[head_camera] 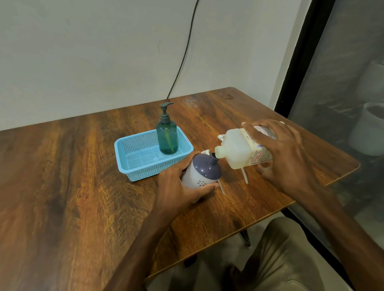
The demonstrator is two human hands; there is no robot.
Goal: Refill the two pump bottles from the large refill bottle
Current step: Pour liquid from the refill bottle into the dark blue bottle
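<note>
Near the right edge of the desk (54,174), the right hand (282,154) grasps the translucent refill bottle (238,149), long axis near horizontal, mouth pointing left at the neck of the purple-domed pump bottle (204,169), tilted rightward in the grip of the left hand (177,186). The teal pump bottle (166,135) stands upright in the perforated basket (139,168).

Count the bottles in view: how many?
3. A teal pump bottle stands in the blue basket; the left hand holds the purple-topped bottle; the right hand tips the refill bottle to it. None seems hidden.
</note>
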